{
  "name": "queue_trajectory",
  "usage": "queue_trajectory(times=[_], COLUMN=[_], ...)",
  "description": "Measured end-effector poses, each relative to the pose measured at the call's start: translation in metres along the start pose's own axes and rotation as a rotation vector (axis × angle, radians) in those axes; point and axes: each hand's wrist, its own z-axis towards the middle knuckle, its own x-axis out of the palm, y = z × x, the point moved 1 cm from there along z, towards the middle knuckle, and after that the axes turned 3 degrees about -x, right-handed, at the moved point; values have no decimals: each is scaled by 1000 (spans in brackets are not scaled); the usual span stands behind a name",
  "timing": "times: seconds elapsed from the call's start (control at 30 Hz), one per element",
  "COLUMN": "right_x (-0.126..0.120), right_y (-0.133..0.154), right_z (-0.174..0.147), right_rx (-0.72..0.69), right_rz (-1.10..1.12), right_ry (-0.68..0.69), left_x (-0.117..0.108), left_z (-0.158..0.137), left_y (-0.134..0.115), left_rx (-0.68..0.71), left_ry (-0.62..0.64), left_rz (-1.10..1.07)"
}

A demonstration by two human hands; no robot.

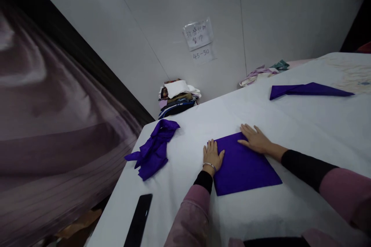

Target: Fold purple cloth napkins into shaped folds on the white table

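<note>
Clock centred on the flat purple cloth in front of you. 1 grey wall (pixel 269 15) across 11 to 1, two seams. 1 white-topped table (pixel 185 208) under your work. 1 mauve drape (pixel 43 119) at 9, off the table. Purple cloths on the table, 3: flat purple cloth (pixel 245 170) at centre, under both your hands; crumpled purple cloth (pixel 155 152) at 9; long folded purple cloth (pixel 311 89) between 1 and 2. 1 stack of folded fabrics (pixel 178 98) between 10 and 11, 1 patterned fabric pile (pixel 257 75) just past 12. 1 flat black object (pixel 139 220) at 8. 2 hands: your right hand (pixel 255 139) at 1, fingers spread on the cloth's far edge; your left hand (pixel 213 157) past 9, palm down on its left edge, thumb apart. 2 paper signs (pixel 198 34) on the wall at 11, upper one seemingly in a clear sleeve. 1 bracelet (pixel 209 165), left wrist.
</note>
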Motion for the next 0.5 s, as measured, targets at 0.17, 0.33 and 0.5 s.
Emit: queue_trajectory(times=[0.17,0.33,0.5], right_x=[21,36,37], right_y=[63,48,12], right_z=[5,14,10], right_rx=[-303,-242,-157], right_rz=[88,77,32], right_ry=[-12,18,-32], left_x=[0,2,1], left_z=[-1,-2,-2], left_y=[-2,-2,-1], left_rx=[-5,3,-11], left_ry=[23,28,47], left_rz=[3,-29,-43])
